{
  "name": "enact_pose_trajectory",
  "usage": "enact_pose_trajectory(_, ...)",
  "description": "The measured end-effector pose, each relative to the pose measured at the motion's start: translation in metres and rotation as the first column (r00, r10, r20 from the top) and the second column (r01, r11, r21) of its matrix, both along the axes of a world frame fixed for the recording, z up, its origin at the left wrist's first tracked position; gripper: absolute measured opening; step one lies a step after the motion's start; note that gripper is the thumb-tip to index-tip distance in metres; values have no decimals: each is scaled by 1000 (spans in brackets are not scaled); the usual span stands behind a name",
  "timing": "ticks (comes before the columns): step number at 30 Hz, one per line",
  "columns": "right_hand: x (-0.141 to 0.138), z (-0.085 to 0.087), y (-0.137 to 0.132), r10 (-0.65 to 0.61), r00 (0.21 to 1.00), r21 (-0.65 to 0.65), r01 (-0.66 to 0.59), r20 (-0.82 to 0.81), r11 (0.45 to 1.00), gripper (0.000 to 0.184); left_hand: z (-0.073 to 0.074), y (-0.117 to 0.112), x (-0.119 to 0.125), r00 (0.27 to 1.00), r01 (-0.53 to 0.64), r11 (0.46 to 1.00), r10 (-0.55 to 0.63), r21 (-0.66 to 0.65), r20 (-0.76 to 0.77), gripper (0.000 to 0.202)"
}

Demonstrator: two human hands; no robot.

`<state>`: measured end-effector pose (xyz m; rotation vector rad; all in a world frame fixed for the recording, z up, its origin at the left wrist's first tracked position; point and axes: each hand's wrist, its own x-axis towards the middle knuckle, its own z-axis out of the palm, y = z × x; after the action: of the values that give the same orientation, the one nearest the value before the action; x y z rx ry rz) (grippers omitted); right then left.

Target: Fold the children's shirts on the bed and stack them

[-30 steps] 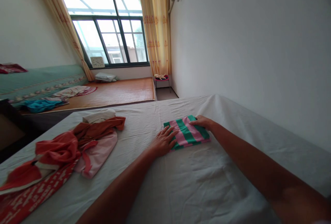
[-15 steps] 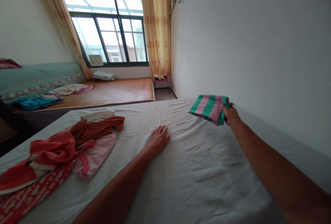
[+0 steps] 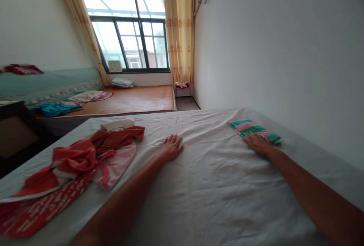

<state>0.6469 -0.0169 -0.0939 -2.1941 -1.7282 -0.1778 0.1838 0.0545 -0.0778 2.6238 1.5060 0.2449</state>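
A folded cloth with green and pink stripes [image 3: 250, 127] lies flat on the white bedsheet [image 3: 210, 185], near the wall on the right. My right hand [image 3: 257, 143] rests on its near edge, fingers stretched out flat, gripping nothing. My left hand [image 3: 170, 148] lies open on the sheet in the middle of the bed, fingers spread, holding nothing. To its left lies a heap of red and pink clothes [image 3: 76, 166] with a folded white cloth [image 3: 118, 124] at its far end.
A white wall [image 3: 284, 49] runs along the bed's right side. Beyond the bed are a low wooden platform [image 3: 133, 100], a green-covered bed [image 3: 48, 86] with clothes, a small pink stool [image 3: 183, 86], a window [image 3: 133, 30] and yellow curtains [image 3: 179, 30]. Dark furniture [image 3: 14, 132] stands left.
My right hand lifted the striped cloth from the middle of the bed, carried it right toward the wall and laid it down. My left hand stayed on the sheet.
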Motion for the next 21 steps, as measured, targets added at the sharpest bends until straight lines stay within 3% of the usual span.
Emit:
enact_pose_trajectory(3, -3, -14, 13, -64, 998, -173, 66, 16, 983, 61, 3, -13, -16, 993, 116, 992, -116, -46, 5, 52)
enact_pose_trajectory(6, -10, -13, 25, -80, 996, -257, 90, 50, 962, 61, 23, -14, -49, 994, 112, 993, -112, 33, 8, 38)
enact_pose_trajectory(8, -25, -10, 31, -13, 999, -246, 24, 48, 969, 57, 44, -9, -83, 1000, -10, 989, 11, 145, -7, 34)
enact_pose_trajectory(11, -63, -8, 35, 165, 985, -181, -154, 48, 971, 53, 73, -2, -142, 964, -245, 929, 265, 278, -35, 35)
enact_pose_trajectory(14, -113, -1, 31, 340, 938, -117, -331, 70, 936, 49, 88, -1, -185, 912, -386, 884, 408, 264, -34, 42)
enact_pose_trajectory(18, -177, 20, 18, 507, 860, -41, -505, 59, 862, 43, 100, 0, -200, 898, -426, 871, 440, 244, -1, 29)
enact_pose_trajectory(21, -212, 35, 10, 614, 789, 6, -614, 6, 789, 39, 128, 5, -193, 887, -456, 846, 459, 276, 59, 27)
